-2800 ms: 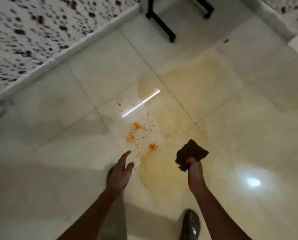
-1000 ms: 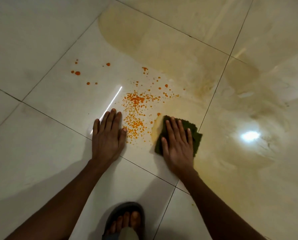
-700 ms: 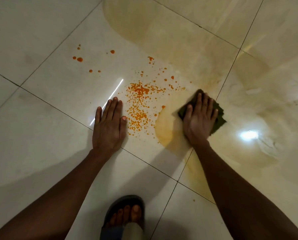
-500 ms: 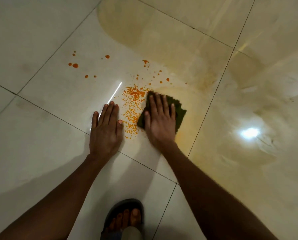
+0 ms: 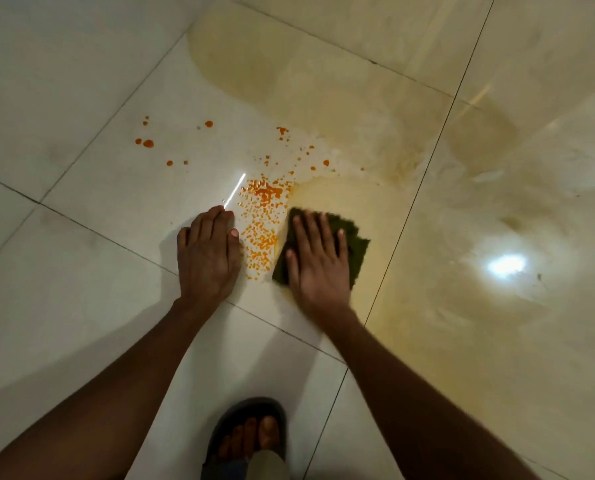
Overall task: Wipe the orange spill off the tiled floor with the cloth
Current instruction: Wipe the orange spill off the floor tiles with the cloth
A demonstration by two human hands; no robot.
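My flat right hand [image 5: 318, 261] presses the dark green square cloth [image 5: 353, 242]; the orange speckled spill [image 5: 263, 223] lies just left.

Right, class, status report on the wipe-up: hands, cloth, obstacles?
Right hand flat on cloth. Left hand braced on floor. Orange spill between them. Nothing blocking.

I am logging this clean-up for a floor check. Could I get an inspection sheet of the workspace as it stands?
Surface: glossy tiled floor, yellowish wet smear at right.
Job's things: orange spill in droplets between the hands; dark green cloth flat on the floor.
Clutter: nothing seen.
Grippers: left hand flat on bare tile; right hand pressed flat on the cloth.
Cables: nothing seen.
Surroundings: sandalled foot at the bottom edge.
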